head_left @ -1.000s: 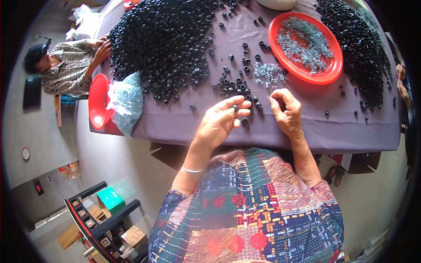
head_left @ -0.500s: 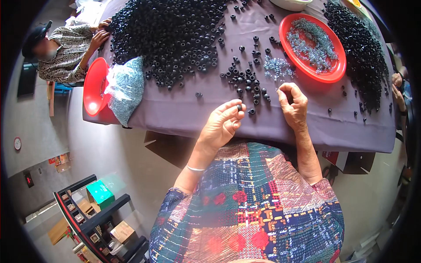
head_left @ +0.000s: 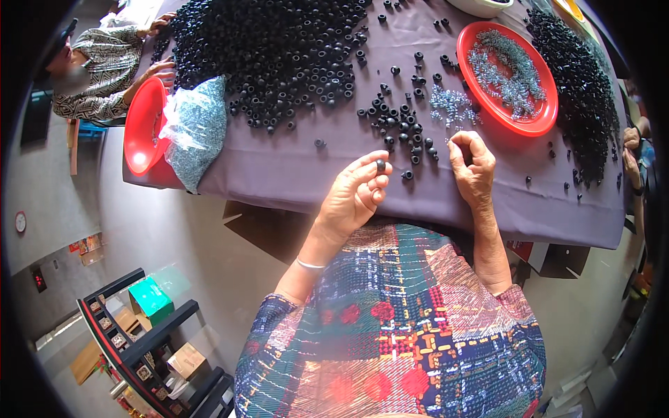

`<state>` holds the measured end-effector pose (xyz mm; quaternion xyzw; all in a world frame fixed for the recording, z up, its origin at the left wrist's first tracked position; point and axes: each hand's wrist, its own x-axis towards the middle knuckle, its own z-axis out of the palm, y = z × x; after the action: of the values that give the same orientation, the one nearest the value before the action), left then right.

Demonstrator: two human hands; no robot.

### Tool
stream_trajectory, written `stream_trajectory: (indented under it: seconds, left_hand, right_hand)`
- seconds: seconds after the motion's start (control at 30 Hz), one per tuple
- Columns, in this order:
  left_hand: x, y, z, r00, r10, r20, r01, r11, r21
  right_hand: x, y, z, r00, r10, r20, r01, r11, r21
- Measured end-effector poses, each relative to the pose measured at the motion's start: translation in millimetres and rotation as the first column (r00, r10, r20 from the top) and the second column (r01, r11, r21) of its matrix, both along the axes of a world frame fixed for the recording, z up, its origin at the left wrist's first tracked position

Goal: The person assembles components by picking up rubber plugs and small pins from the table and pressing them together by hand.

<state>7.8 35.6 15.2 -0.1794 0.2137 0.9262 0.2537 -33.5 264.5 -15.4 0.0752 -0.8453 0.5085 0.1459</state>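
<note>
My left hand (head_left: 355, 193) is raised over the table's near edge, pinching a small round black cap (head_left: 381, 166) between thumb and fingers. To its right, my right hand (head_left: 474, 167) has thumb and forefinger pressed together; a tiny clear or silvery piece seems to show at the tips, too small to name. Just beyond the right fingers lies a small patch of shiny silvery pieces (head_left: 451, 104). Loose black caps (head_left: 404, 125) are scattered on the cloth between and ahead of my hands. A red plate (head_left: 550, 120) farther right holds more silvery pieces.
A big heap of black caps (head_left: 279, 56) covers the far left of the purple tablecloth (head_left: 293, 167). Beside it stand a clear bag of bluish-grey pieces (head_left: 198, 132) and a red bowl (head_left: 145, 129). Another black heap (head_left: 575, 90) lies right. A co-worker (head_left: 104, 63) reaches in at left.
The view has shifted slightly, so the table's things sit a little differently. My left hand still pinches the black cap, turned more into view. The co-worker's hands have moved apart.
</note>
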Motion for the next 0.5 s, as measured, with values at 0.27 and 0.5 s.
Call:
stream_trajectory:
  seconds: [0.27,0.5]
  left_hand:
    - [-1.7,1.6,-5.4,0.996,-0.036,-0.083,0.022,0.986,-0.166]
    - [-4.2,4.8,1.9,0.994,-0.105,-0.010,0.095,0.939,-0.330]
  right_hand:
    - [-1.3,-0.8,2.0,0.999,0.025,-0.049,-0.024,1.000,0.014]
    - [0.5,-1.5,3.9,1.000,0.023,-0.005,-0.023,1.000,0.016]
